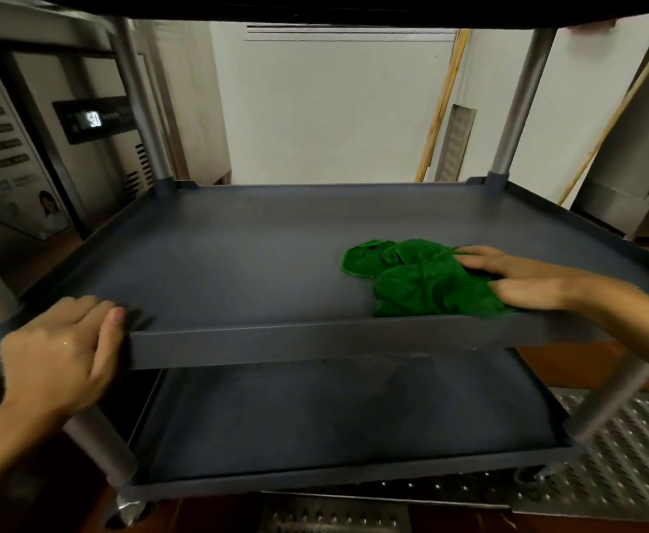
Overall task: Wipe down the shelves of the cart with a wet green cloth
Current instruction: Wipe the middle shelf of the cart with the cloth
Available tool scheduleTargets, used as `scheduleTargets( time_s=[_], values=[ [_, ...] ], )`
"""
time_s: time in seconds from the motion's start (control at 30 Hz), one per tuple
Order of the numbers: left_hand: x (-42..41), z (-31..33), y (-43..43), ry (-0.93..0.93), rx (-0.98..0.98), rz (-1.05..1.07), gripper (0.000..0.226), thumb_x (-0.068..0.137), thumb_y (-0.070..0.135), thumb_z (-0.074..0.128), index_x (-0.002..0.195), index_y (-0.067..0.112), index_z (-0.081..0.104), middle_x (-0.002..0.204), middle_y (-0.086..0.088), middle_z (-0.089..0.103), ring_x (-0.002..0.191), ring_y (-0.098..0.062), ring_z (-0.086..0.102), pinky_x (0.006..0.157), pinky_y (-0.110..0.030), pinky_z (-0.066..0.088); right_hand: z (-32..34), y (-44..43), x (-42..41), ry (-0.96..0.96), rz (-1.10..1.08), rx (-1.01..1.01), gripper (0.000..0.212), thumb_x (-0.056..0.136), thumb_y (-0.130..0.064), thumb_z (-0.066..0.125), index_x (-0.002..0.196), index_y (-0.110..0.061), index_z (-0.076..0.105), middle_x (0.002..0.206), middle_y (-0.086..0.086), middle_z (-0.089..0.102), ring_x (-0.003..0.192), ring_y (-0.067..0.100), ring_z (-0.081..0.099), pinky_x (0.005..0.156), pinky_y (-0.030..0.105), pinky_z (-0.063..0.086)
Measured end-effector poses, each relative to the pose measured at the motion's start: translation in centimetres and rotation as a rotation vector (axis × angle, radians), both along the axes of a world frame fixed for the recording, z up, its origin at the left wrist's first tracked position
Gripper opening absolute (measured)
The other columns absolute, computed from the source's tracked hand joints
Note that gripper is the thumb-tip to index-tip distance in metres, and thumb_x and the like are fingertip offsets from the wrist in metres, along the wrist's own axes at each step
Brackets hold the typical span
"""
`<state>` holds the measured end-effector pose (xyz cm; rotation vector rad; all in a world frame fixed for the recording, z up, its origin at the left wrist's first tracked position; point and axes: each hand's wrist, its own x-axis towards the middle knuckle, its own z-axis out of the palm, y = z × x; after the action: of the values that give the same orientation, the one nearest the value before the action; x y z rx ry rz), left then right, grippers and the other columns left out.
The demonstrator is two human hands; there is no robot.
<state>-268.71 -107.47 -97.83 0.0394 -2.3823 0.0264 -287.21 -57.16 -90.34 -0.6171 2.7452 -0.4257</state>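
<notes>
The cloth (423, 278) is lying right of centre on the middle shelf (238, 263), with the bottom shelf (334, 417) sitting below.

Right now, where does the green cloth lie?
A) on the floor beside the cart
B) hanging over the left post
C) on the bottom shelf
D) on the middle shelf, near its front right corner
D: the green cloth lies bunched on the middle shelf, near its front right corner, with the right hand pressing flat on it.

display panel (95, 119) on left appliance: "50" | poster (6, 155): text blurred, unreadable
</notes>
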Motion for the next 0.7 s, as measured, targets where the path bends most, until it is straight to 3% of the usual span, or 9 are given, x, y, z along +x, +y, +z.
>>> scheduleTargets(
  time_s=[0.13, 0.23, 0.33, 0.47, 0.6, 0.7],
  values=[
    [-0.4, -0.4, 1.4, 0.216, -0.010, 0.054, 0.047, 0.104, 0.025, 0.029, 0.065, 0.010, 0.052, 0.062, -0.009, 0.047, 0.052, -0.029, 0.047, 0.043, -0.040, 0.035, 0.2, -2.8, -0.4, 0.025, 0.074, 0.011, 0.069, 0.097, -0.003, 0.054, 0.154, -0.030, 0.025, 0.163, -0.010, 0.013, 0.148, 0.011, 0.015, 0.118, 0.023, 0.012],
    [-0.6, -0.6, 1.5, 0.304, -0.055, 0.015, 0.048, 0.103, 0.020, 0.031, 0.061, 0.010, 0.052, 0.059, -0.008, 0.047, 0.049, -0.028, 0.047, 0.043, -0.036, 0.033, 0.4, -6.7, -0.3, 0.020, 0.203, -0.064, 0.066, 0.094, -0.010, 0.063, 0.147, -0.036, 0.034, 0.159, -0.013, 0.019, 0.141, 0.000, 0.018, 0.111, 0.007, 0.012],
    [-0.9, -0.9, 1.5, 0.350, -0.084, 0.012, 0.049, 0.103, 0.019, 0.031, 0.059, 0.010, 0.051, 0.058, -0.007, 0.045, 0.049, -0.027, 0.045, 0.046, -0.035, 0.030, 0.3, -12.3, -0.1, 0.016, 0.314, -0.090, 0.070, 0.092, -0.007, 0.065, 0.150, -0.030, 0.032, 0.162, -0.008, 0.017, 0.143, 0.001, 0.014, 0.114, 0.014, 0.010],
    [-1.2, -1.2, 1.4, 0.400, -0.094, 0.002, 0.048, 0.103, 0.019, 0.031, 0.060, 0.011, 0.051, 0.057, -0.006, 0.044, 0.048, -0.023, 0.042, 0.045, -0.035, 0.030, 0.1, -20.7, 1.3, 0.009, 0.589, -0.218, 0.059, 0.086, -0.015, 0.072, 0.140, -0.024, 0.049, 0.148, 0.006, 0.040, 0.128, 0.000, 0.031, 0.104, -0.003, 0.011],
    [-1.4, -1.2, 1.9, 0.465, -0.063, 0.014, 0.041, 0.102, 0.019, 0.035, 0.065, 0.011, 0.049, 0.063, -0.005, 0.042, 0.049, -0.021, 0.038, 0.048, -0.033, 0.025, -0.7, -28.4, 2.1, 0.009, 0.661, -0.232, 0.067, 0.089, -0.030, 0.070, 0.148, -0.030, 0.038, 0.158, -0.001, 0.028, 0.145, 0.008, 0.013, 0.110, 0.013, -0.001],
    [-1.4, -1.3, 2.0, 0.493, 0.012, 0.062, 0.038, 0.104, 0.023, 0.038, 0.070, 0.010, 0.048, 0.069, -0.007, 0.045, 0.050, -0.022, 0.041, 0.053, -0.027, 0.019, -0.9, -34.0, 3.0, 0.055, 0.698, -0.170, 0.072, 0.089, -0.039, 0.067, 0.151, -0.032, 0.031, 0.160, -0.001, 0.024, 0.149, 0.016, 0.010, 0.119, 0.026, 0.002]
  ],
)
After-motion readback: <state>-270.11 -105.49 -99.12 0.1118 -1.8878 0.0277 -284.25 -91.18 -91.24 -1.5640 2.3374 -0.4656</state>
